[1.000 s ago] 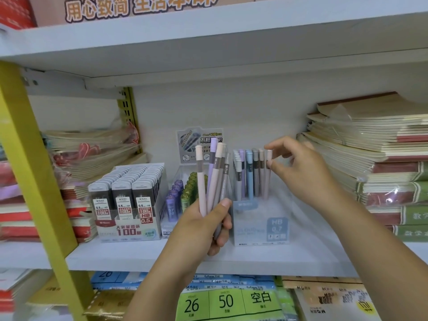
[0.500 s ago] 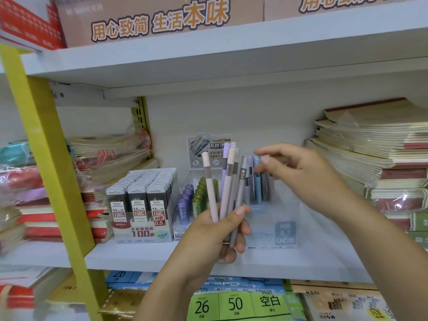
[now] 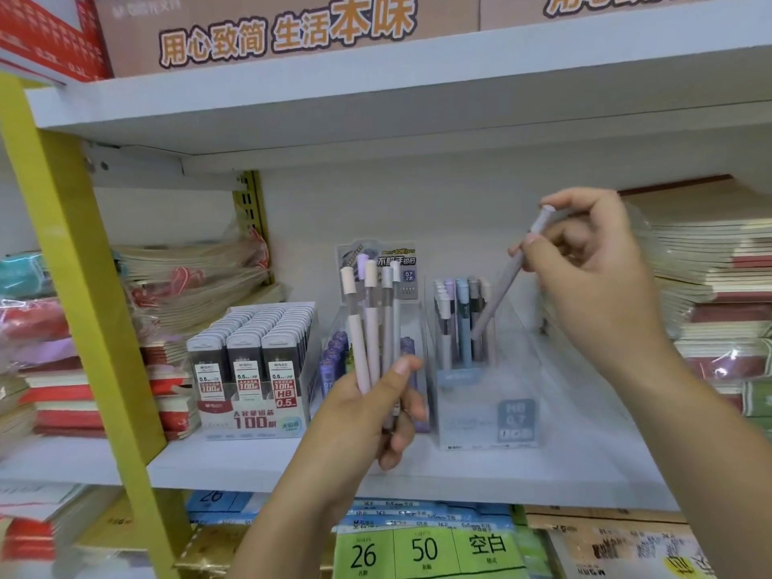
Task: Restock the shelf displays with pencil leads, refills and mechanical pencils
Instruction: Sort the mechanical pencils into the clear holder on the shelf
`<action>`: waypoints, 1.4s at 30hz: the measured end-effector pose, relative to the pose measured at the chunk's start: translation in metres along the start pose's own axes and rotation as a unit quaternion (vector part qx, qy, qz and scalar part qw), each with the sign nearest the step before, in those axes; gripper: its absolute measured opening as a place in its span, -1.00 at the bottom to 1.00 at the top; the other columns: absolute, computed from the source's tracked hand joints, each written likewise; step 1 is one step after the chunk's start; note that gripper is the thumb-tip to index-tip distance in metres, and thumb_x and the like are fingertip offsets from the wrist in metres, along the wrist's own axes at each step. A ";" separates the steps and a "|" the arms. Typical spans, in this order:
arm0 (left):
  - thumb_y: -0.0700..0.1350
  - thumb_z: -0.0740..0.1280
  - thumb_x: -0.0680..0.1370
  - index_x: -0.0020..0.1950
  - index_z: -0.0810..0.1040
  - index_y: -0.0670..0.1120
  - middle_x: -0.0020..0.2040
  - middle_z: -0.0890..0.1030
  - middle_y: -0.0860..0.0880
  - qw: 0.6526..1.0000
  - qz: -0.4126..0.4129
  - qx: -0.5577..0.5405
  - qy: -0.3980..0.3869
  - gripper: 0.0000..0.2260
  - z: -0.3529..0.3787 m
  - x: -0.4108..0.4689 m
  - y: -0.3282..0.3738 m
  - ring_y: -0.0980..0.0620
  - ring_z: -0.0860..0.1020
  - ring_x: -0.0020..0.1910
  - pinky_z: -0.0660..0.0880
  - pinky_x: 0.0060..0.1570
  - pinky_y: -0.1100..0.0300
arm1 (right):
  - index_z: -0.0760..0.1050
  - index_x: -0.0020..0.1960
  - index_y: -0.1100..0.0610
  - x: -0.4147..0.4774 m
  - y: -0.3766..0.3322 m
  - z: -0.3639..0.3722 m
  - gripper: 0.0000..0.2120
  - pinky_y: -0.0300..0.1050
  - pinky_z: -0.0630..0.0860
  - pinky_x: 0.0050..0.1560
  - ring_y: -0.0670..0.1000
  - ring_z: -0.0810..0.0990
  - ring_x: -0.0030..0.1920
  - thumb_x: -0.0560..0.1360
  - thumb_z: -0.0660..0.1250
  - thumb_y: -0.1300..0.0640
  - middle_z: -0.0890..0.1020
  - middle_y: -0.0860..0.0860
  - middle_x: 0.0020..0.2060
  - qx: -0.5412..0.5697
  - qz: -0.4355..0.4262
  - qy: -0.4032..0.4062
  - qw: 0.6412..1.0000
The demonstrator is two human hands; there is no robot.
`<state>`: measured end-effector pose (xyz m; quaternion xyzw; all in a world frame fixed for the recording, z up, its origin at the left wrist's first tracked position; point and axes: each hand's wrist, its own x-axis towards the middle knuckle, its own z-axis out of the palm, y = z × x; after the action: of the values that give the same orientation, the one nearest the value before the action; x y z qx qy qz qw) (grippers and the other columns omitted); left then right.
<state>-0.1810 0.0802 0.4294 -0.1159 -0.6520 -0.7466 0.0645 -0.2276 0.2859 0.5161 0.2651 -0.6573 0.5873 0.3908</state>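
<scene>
1. Blur smears the notebook stacks [image 3: 188, 282] at the shelf's [image 3: 459, 465] left end. The lead-tube holder [image 3: 334, 361] mid-shelf is half hidden behind the left grip [image 3: 367, 411].
2. A yellow upright [image 3: 75, 265] crosses the left front. The 0.5 lead box [image 3: 255, 369] stands beside the holder. More notebooks [image 3: 710, 265] fill the right end.
3. The left grip curls round a bundle of mechanical pencils [image 3: 372, 323], upright at the front edge. The right grip [image 3: 593, 265] pinches one tilted pencil [image 3: 505, 282], its lower end among those standing in the clear pencil display [image 3: 484, 394].
</scene>
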 end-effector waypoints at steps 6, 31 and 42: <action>0.13 0.29 0.52 0.15 0.62 -0.03 -0.31 0.58 -0.07 1.000 0.016 0.010 0.010 -0.67 -0.003 0.003 -0.004 0.08 0.35 -0.53 0.28 -0.55 0.25 | 0.35 0.04 -0.17 -0.001 0.031 0.000 -0.74 -0.42 0.31 -0.25 -0.21 0.50 -0.24 0.52 0.34 0.14 0.64 -0.04 -0.17 -0.182 -0.024 -0.088 0.979; 0.10 0.32 0.52 0.03 0.69 0.07 -0.27 0.62 -0.07 1.000 0.014 0.000 -0.013 -0.78 0.002 0.004 -0.011 0.08 0.37 -0.52 0.31 -0.55 0.26 | 0.56 0.15 -0.20 0.000 0.058 0.008 -0.78 -0.22 0.18 0.09 -0.08 0.22 0.10 0.52 0.34 0.00 0.40 -0.08 -0.06 -0.355 0.011 -0.153 0.922; 0.14 0.35 0.48 0.08 0.69 0.10 -0.23 0.66 -0.06 0.998 0.031 0.006 -0.048 -0.75 0.008 -0.002 -0.008 0.11 0.40 -0.51 0.31 -0.54 0.28 | 0.46 0.20 -0.20 -0.018 -0.001 0.020 -0.70 -0.23 0.52 0.01 -0.13 0.65 -0.09 0.51 0.37 0.04 0.71 -0.12 -0.16 -0.022 0.066 -0.206 0.976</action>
<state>-0.1808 0.0893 0.4225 -0.1720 -0.6546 -0.7339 0.0569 -0.2210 0.2642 0.5011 0.3279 -0.7526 0.5296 0.2135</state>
